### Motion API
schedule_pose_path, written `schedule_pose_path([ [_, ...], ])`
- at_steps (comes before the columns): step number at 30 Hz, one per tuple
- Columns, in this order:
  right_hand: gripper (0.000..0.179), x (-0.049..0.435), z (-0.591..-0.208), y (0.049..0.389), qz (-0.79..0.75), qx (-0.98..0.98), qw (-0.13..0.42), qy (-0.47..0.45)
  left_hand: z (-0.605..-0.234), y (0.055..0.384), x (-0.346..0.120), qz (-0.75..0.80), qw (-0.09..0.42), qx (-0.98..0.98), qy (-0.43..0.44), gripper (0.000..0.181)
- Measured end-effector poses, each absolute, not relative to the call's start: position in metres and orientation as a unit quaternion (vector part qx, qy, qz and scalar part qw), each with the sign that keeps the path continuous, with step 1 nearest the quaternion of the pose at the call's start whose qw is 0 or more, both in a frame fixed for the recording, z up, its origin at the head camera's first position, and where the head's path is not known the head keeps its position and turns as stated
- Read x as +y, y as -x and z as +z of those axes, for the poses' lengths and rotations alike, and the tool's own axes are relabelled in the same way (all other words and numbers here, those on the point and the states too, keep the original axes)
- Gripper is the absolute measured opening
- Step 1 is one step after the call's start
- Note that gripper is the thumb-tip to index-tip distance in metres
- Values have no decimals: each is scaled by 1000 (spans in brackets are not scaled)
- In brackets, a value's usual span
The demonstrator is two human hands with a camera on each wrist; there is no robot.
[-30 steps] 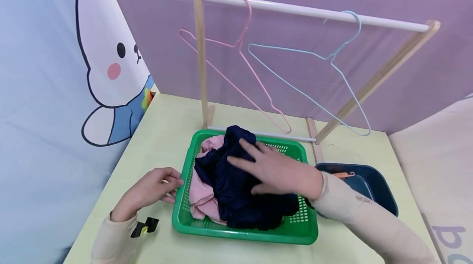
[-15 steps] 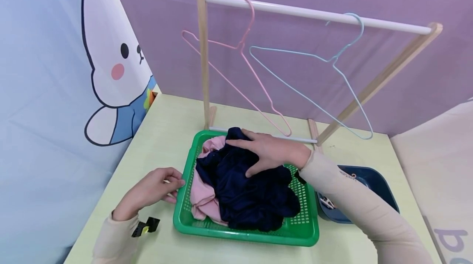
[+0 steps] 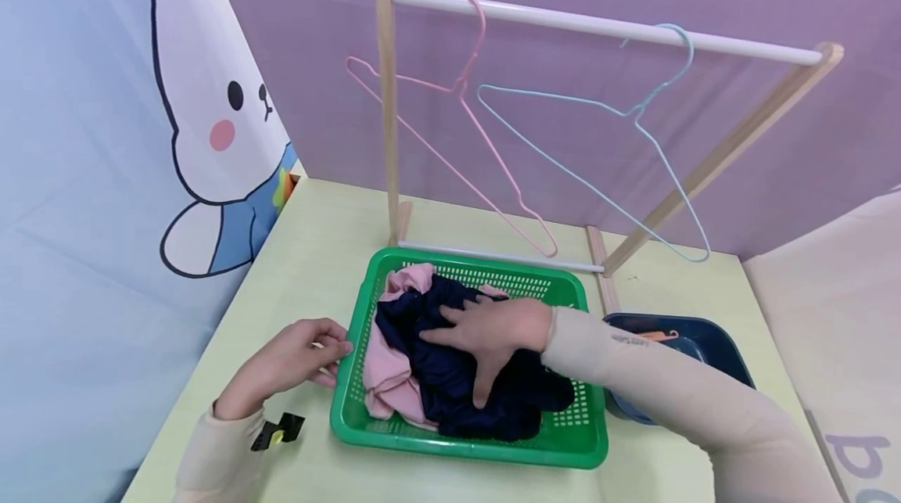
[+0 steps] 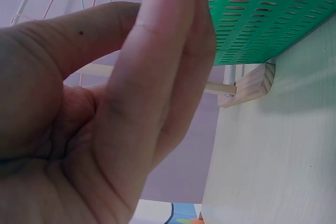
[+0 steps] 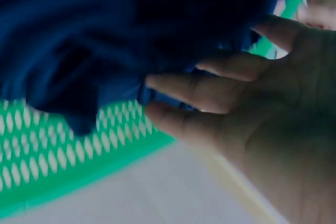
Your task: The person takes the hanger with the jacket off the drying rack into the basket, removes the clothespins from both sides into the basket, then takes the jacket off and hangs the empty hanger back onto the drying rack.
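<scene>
A green plastic basket (image 3: 464,452) sits on the table holding a dark navy garment (image 3: 450,401) and, partly under it, pink cloth (image 3: 387,370). At the basket's left rim my left hand (image 3: 292,358) pinches the edge with thumb and fingertips. In the left wrist view those fingers (image 4: 157,66) reach up beside the slotted basket wall (image 4: 247,24). My right hand (image 3: 486,331) rests over the navy garment, fingers spread. Blurred in the right wrist view, its fingertips touch the dark cloth (image 5: 105,51); nothing is gripped.
Behind the basket stands a wooden rack with a white rod (image 3: 563,18). A pink hanger (image 3: 486,127) and a light blue hanger (image 3: 584,182) hang from it. To the right, a dark blue bin (image 3: 711,346) holds an orange item, partly behind the right sleeve.
My right hand has come down from the back of the pile toward its middle. The navy bunch that overlapped the back rim is now down inside the basket. The left hand stays put.
</scene>
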State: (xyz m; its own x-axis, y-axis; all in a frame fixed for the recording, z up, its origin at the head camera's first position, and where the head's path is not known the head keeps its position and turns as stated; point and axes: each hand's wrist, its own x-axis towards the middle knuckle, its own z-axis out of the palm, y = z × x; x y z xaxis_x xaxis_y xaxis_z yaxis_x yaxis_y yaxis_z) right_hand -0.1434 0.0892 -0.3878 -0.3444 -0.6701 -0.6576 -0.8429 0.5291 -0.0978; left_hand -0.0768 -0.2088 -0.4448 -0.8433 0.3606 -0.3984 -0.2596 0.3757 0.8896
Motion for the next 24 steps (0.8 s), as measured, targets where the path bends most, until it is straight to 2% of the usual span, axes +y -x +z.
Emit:
schedule_pose_path([
  [5,115,75,-408,127,243,802,295,459,-445,77,-205,560,280,779,-34,26],
  [9,114,76,-412,122,257,812,262,453,-444,77,-202,558,278,781,-37,25],
  [16,112,90,-397,123,204,836,213,464,-442,76,-203,555,268,787,-36,25],
  [24,104,117,-374,132,61,871,221,434,-440,73,-204,529,259,808,-20,24],
])
